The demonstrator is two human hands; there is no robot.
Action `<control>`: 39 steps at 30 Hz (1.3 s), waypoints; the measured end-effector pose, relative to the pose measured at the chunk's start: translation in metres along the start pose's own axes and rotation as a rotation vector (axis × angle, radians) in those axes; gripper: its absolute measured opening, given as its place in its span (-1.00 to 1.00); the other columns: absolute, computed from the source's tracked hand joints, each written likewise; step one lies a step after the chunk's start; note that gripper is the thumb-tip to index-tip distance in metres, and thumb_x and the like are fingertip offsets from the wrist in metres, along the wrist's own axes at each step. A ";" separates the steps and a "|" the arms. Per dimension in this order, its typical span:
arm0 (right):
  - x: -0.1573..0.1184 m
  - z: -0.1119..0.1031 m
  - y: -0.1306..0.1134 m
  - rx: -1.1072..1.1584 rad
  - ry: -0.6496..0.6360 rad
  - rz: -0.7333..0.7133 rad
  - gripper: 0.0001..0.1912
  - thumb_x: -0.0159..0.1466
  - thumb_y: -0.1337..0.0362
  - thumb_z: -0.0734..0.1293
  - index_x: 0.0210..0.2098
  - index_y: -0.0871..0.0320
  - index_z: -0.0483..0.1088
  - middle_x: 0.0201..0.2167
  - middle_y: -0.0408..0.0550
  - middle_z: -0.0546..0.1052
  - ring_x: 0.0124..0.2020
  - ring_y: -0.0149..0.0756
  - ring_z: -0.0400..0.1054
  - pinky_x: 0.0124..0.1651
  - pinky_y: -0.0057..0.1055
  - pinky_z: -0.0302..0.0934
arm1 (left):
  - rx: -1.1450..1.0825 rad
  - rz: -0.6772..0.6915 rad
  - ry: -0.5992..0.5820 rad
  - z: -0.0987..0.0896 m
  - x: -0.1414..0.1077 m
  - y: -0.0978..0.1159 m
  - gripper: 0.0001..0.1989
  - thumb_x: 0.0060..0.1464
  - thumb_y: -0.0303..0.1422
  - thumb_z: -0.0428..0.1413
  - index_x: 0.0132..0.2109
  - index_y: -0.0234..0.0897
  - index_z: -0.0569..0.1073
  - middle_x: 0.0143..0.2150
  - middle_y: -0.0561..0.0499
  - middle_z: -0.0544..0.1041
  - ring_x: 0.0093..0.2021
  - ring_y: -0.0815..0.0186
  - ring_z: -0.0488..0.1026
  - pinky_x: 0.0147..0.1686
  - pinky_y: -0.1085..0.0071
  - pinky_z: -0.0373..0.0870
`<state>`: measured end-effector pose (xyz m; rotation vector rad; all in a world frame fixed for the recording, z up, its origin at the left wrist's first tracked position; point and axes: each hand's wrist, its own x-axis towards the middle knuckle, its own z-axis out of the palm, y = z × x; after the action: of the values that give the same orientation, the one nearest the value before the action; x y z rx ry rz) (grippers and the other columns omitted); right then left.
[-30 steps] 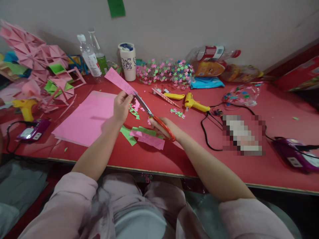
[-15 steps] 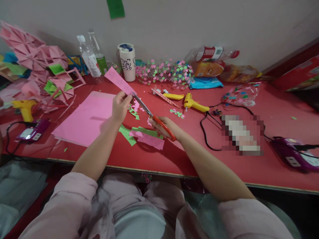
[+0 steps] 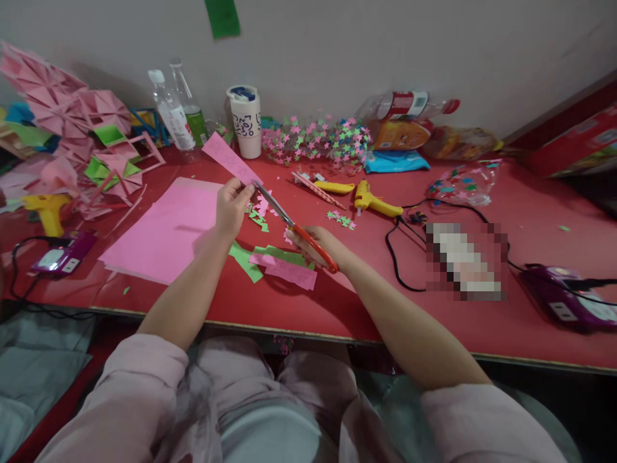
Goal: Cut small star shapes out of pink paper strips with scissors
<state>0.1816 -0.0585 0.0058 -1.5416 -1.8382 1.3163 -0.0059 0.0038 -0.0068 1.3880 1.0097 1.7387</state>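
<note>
My left hand (image 3: 230, 209) pinches the lower end of a pink paper strip (image 3: 226, 157) that carries faint drawn outlines. In my right hand (image 3: 318, 244) is a pair of scissors (image 3: 308, 239) with red handles, its blade tips at the strip's end beside my left fingertips. Under the blades lie small pink and green paper scraps (image 3: 260, 218). Nearer to me, another pink strip (image 3: 289, 273) with outlines rests on green paper pieces (image 3: 247, 262). A stack of pink sheets (image 3: 159, 238) lies left of my left hand, partly covered by my forearm.
Behind stand bottles (image 3: 174, 112), a white cup (image 3: 245, 125) and clear containers of paper stars (image 3: 313, 141). A yellow glue gun (image 3: 376, 200) with a black cord, a yellow cutter (image 3: 335, 187) and cut stars (image 3: 341, 220) lie to the right. Folded pink paper shapes (image 3: 72, 122) fill the left.
Almost nothing differs. The camera view has shifted very slightly; both hands, the pink strip and the scissors keep nearly the same position.
</note>
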 end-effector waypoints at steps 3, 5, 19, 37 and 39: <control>-0.001 -0.001 -0.001 0.002 -0.002 -0.005 -0.58 0.18 -0.07 0.30 -0.50 0.17 0.24 -0.72 -0.23 0.21 -0.74 -0.45 0.21 -0.69 -0.52 0.12 | -0.018 0.004 -0.001 0.000 0.000 0.000 -0.86 -0.05 -0.47 0.10 -0.53 -0.29 0.39 -0.65 0.13 0.39 -0.59 0.50 0.30 -0.50 0.51 0.22; -0.001 -0.001 -0.002 0.005 -0.006 -0.005 -0.58 0.17 -0.06 0.30 -0.51 0.17 0.23 -0.73 -0.24 0.20 -0.74 -0.45 0.20 -0.69 -0.51 0.13 | -0.019 0.007 0.000 0.000 0.000 -0.001 -0.86 -0.05 -0.47 0.10 -0.53 -0.30 0.39 -0.65 0.12 0.39 -0.59 0.50 0.31 -0.50 0.51 0.22; -0.003 -0.001 -0.003 0.016 -0.012 -0.022 -0.56 0.18 -0.06 0.30 -0.54 0.15 0.16 -0.74 -0.26 0.16 -0.75 -0.48 0.14 -0.66 -0.50 0.13 | -0.019 -0.018 0.003 0.000 -0.001 0.000 -0.88 -0.07 -0.44 0.11 -0.53 -0.29 0.41 -0.65 0.12 0.41 -0.59 0.49 0.32 -0.52 0.52 0.25; -0.004 -0.002 0.000 0.158 -0.070 -0.059 -0.55 0.18 -0.09 0.27 -0.54 0.16 0.18 -0.79 -0.34 0.13 -0.79 -0.56 0.03 -0.61 -0.50 0.16 | -0.127 -0.102 0.059 -0.001 0.000 -0.001 -0.81 -0.12 -0.35 0.10 -0.60 -0.27 0.31 -0.65 0.14 0.36 -0.62 0.52 0.30 -0.54 0.50 0.26; -0.004 -0.003 0.001 0.204 -0.111 -0.078 -0.55 0.20 -0.09 0.26 -0.54 0.16 0.17 -0.81 -0.35 0.11 -0.81 -0.57 0.01 -0.62 -0.50 0.16 | -0.150 -0.103 0.058 0.000 0.000 0.000 -0.79 -0.13 -0.34 0.12 -0.61 -0.27 0.29 -0.64 0.14 0.36 -0.62 0.52 0.30 -0.54 0.50 0.26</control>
<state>0.1852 -0.0612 0.0074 -1.3037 -1.7477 1.5266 -0.0055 0.0038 -0.0064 1.1778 0.9444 1.7488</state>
